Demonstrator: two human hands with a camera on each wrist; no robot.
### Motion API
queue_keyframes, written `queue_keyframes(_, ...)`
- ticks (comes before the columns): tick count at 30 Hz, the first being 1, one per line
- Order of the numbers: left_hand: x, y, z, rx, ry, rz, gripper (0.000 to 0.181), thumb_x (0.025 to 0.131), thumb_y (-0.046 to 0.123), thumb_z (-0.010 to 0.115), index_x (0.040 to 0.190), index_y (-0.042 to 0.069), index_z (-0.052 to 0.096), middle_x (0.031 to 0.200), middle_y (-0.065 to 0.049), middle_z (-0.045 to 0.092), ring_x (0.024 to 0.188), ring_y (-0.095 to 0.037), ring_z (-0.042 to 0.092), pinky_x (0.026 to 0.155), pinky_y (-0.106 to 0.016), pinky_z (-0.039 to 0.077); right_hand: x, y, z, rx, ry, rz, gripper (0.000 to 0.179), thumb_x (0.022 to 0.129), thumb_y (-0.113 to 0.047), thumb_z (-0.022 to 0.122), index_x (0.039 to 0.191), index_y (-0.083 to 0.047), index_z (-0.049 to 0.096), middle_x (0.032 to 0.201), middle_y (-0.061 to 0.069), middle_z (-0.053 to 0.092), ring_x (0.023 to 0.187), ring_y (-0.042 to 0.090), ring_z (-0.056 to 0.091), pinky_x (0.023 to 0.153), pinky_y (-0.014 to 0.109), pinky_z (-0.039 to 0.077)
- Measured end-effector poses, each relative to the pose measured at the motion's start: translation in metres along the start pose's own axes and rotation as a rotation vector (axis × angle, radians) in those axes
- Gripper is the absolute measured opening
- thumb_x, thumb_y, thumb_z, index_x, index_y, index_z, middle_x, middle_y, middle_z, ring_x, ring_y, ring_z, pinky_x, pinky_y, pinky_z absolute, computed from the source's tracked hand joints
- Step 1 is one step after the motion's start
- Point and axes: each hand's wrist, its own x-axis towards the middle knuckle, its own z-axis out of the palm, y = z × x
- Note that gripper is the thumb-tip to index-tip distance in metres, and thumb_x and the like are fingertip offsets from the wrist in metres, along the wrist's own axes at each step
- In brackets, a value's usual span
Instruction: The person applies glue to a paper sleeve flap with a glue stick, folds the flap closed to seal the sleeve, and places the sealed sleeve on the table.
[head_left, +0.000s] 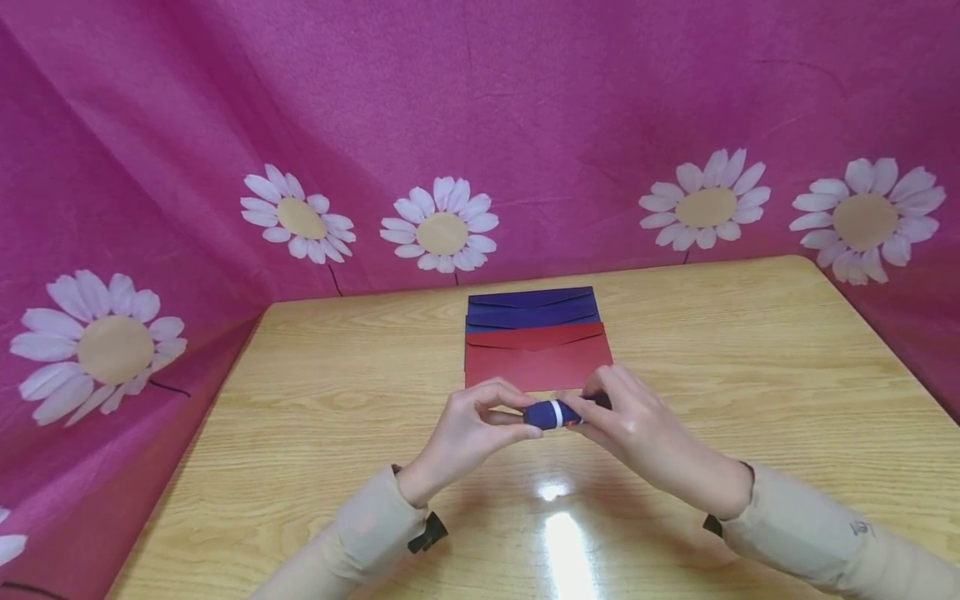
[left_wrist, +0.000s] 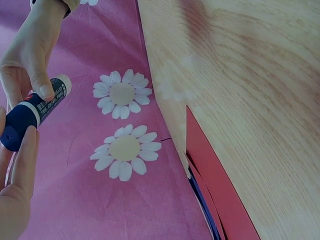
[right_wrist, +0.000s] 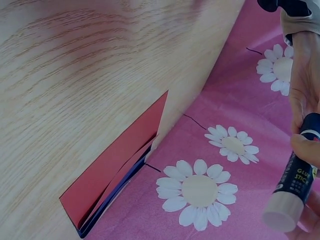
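Observation:
Between both hands, above the table, is a glue stick point(head_left: 542, 414) with a dark blue body, a white band and a pale end. The left hand point(head_left: 474, 429) pinches its blue capped end between fingers and thumb. My right hand point(head_left: 637, 425) grips the printed barrel; in the right wrist view the words on the glue stick point(right_wrist: 295, 182) can be read. Just beyond the hands lies a red envelope point(head_left: 536, 362), overlapping blue envelopes point(head_left: 528, 307) behind it. Their flaps face up.
The wooden table point(head_left: 337, 400) reaches back to a magenta cloth point(head_left: 525, 100) printed with white daisies, which hangs behind it and at both sides. Light reflects off the tabletop near its front.

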Motion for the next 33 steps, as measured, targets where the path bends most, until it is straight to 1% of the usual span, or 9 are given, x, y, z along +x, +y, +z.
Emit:
queue_keyframes(4,0.001,0.000,-0.001,0.021,-0.014,0.000,0.022,0.070,-0.005,0.070,0.090,-0.009,0.063,0.087,-0.019,0.057,0.081,-0.023,0.061,0.069,-0.032,0.052,0.000,0.000,0.000,-0.005,-0.010,0.008,0.038,0.092,-0.031,0.040,0.099,-0.006,0.067,0.078,0.005,0.045,0.067,0.016,0.042,0.055,0.024,0.035)
queue_keyframes(9,0.001,-0.001,-0.002,0.031,-0.016,-0.015,0.021,0.071,-0.003,0.070,0.090,-0.008,0.063,0.087,-0.019,0.057,0.083,-0.022,0.061,0.069,-0.032,0.052,0.001,-0.001,0.001,-0.012,-0.001,0.007,0.039,0.092,-0.031,0.040,0.094,-0.005,0.068,0.076,0.004,0.044,0.065,0.016,0.041,0.053,0.023,0.034)
queue_keyframes(13,0.002,-0.001,-0.001,0.036,-0.022,-0.043,0.021,0.071,-0.002,0.069,0.091,-0.008,0.063,0.088,-0.019,0.057,0.083,-0.022,0.062,0.069,-0.031,0.052,0.000,0.000,0.002,-0.010,-0.002,0.007,0.040,0.092,-0.031,0.040,0.092,-0.003,0.068,0.076,0.004,0.043,0.065,0.016,0.041,0.053,0.023,0.034)
queue_keyframes(17,0.003,0.000,0.000,0.054,-0.029,-0.084,0.020,0.072,-0.003,0.069,0.091,-0.008,0.063,0.089,-0.018,0.058,0.084,-0.022,0.061,0.069,-0.030,0.052,-0.001,0.000,0.002,-0.013,-0.012,0.002,0.040,0.092,-0.030,0.039,0.094,-0.003,0.068,0.076,0.004,0.043,0.065,0.017,0.041,0.054,0.024,0.034)
queue_keyframes(19,0.004,0.002,0.001,0.063,-0.028,-0.102,0.019,0.072,-0.004,0.068,0.090,-0.008,0.063,0.089,-0.018,0.058,0.085,-0.022,0.060,0.069,-0.030,0.052,-0.001,0.001,0.002,-0.016,-0.015,0.001,0.040,0.093,-0.030,0.039,0.095,-0.003,0.068,0.076,0.004,0.043,0.065,0.017,0.041,0.054,0.024,0.034)
queue_keyframes(21,0.004,0.008,0.002,0.065,-0.030,-0.115,0.018,0.072,-0.005,0.068,0.089,-0.009,0.063,0.089,-0.018,0.058,0.085,-0.022,0.060,0.069,-0.029,0.052,-0.001,0.001,0.003,-0.020,-0.016,-0.001,0.040,0.093,-0.030,0.039,0.096,-0.003,0.068,0.076,0.004,0.043,0.065,0.017,0.041,0.054,0.024,0.035)
queue_keyframes(26,0.003,0.020,0.004,0.077,-0.038,-0.133,0.019,0.072,-0.007,0.067,0.090,-0.012,0.062,0.088,-0.020,0.057,0.082,-0.028,0.061,0.068,-0.028,0.052,-0.003,-0.001,0.005,-0.013,-0.005,-0.002,0.041,0.093,-0.031,0.039,0.094,-0.002,0.068,0.076,0.003,0.043,0.066,0.016,0.042,0.053,0.022,0.035)
queue_keyframes(28,0.003,0.021,0.004,0.090,-0.038,-0.143,0.020,0.071,-0.007,0.067,0.091,-0.011,0.062,0.088,-0.020,0.058,0.083,-0.028,0.061,0.068,-0.028,0.052,-0.004,-0.001,0.006,-0.006,0.000,0.002,0.041,0.093,-0.031,0.039,0.093,-0.002,0.069,0.076,0.003,0.043,0.066,0.016,0.041,0.052,0.022,0.035)
queue_keyframes(33,0.002,0.020,0.004,0.098,-0.032,-0.152,0.020,0.072,-0.006,0.068,0.091,-0.010,0.063,0.088,-0.018,0.058,0.085,-0.021,0.060,0.069,-0.027,0.052,-0.005,-0.002,0.009,-0.012,-0.001,0.013,0.042,0.093,-0.032,0.039,0.093,-0.002,0.068,0.076,0.003,0.043,0.066,0.014,0.042,0.052,0.022,0.035)
